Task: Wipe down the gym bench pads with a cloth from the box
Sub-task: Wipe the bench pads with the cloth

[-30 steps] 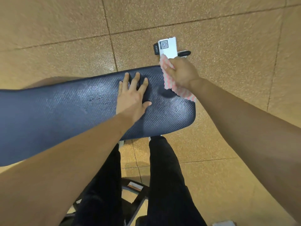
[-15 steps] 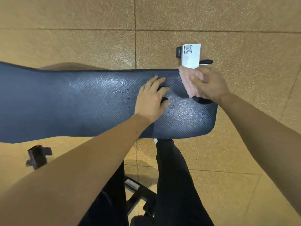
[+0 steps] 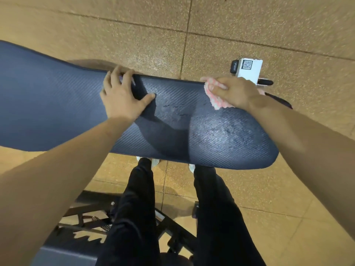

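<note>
A long dark blue bench pad (image 3: pixel 221 135) with a woven texture runs across the view, its rounded end at the right. My right hand (image 3: pixel 230 92) presses a pink-and-white cloth (image 3: pixel 216 101) onto the pad's far edge near that end, fingers curled over the cloth. Further left, my left hand (image 3: pixel 121 95) lies flat on the pad, with its fingertips over the far edge and the thumb spread out. A worn, shiny patch with small scratches shows on the pad between the two hands.
A white box (image 3: pixel 249 71) with a QR code stands on the floor beyond the pad's right end, beside black frame parts. My legs in black trousers (image 3: pixel 138 208) stand in front of the pad. Black frame bars (image 3: pixel 84 214) cross the orange speckled floor at lower left.
My left hand has slid left along the pad and now reaches its far edge. My right hand stays with the cloth near the pad's right end. The view has shifted.
</note>
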Action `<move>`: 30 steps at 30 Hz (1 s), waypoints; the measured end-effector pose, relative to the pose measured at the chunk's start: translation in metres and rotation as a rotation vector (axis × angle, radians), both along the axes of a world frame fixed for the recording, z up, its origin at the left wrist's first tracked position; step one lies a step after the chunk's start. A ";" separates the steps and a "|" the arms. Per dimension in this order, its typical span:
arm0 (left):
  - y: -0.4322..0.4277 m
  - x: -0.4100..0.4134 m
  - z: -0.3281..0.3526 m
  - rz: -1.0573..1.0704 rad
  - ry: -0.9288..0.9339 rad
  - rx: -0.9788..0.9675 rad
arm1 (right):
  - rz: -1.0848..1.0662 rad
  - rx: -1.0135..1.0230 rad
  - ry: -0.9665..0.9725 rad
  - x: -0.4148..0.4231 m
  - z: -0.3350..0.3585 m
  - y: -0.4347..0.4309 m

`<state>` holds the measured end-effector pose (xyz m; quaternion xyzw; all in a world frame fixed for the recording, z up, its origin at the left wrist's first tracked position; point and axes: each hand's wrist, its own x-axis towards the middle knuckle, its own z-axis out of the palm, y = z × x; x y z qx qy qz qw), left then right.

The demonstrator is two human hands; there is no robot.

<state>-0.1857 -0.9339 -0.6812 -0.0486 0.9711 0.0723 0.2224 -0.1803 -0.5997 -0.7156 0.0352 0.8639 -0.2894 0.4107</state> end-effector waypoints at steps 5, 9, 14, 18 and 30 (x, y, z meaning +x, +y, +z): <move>-0.023 0.025 0.000 -0.029 -0.062 -0.044 | 0.124 0.039 0.089 -0.014 -0.006 -0.057; -0.030 0.030 -0.002 -0.075 -0.097 -0.054 | 0.222 0.085 0.131 -0.025 -0.010 -0.112; -0.053 0.035 0.000 -0.091 -0.083 -0.044 | 0.278 0.117 0.187 -0.041 -0.010 -0.179; -0.093 0.039 0.001 -0.096 -0.072 -0.036 | 0.315 0.118 0.190 -0.055 -0.009 -0.221; -0.199 0.033 -0.002 -0.079 -0.150 -0.029 | 0.339 0.096 0.249 -0.083 -0.009 -0.333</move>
